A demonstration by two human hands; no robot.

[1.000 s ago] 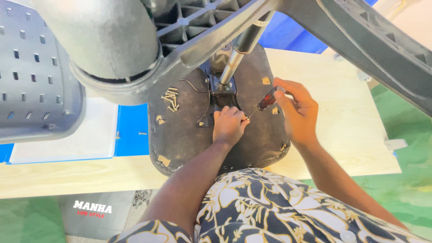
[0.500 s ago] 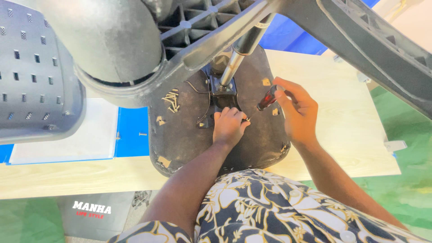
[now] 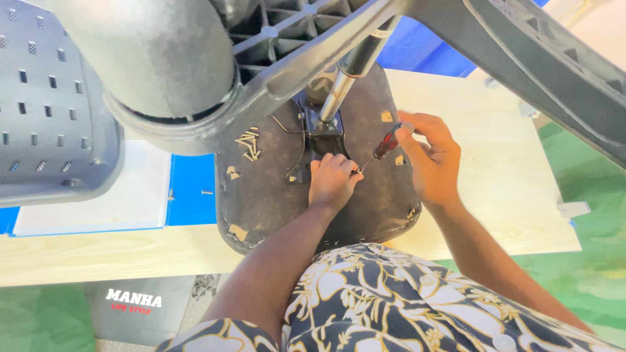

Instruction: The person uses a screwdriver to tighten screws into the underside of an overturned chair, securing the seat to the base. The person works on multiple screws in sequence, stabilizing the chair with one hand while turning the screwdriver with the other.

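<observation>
A red-handled screwdriver (image 3: 385, 145) is gripped by the right hand (image 3: 427, 160), its tip met by the left hand (image 3: 331, 182), whose fingers are curled on the upturned seat (image 3: 261, 195); bare desk (image 3: 508, 163) lies rightward.

red-handled screwdriver (image 3: 386, 145), tilted, tip down on upturned dark seat underside (image 3: 261, 195)

The chair base (image 3: 195, 72) looms near the camera, blurred, and runs off the top edge, hiding the far part of the upturned seat (image 3: 261, 195). The screwdriver (image 3: 385, 145) tip and the screw it meets are too small to tell, half covered by the left hand (image 3: 332, 182). The grey backrest (image 3: 45, 130) is cut off at left.
</observation>
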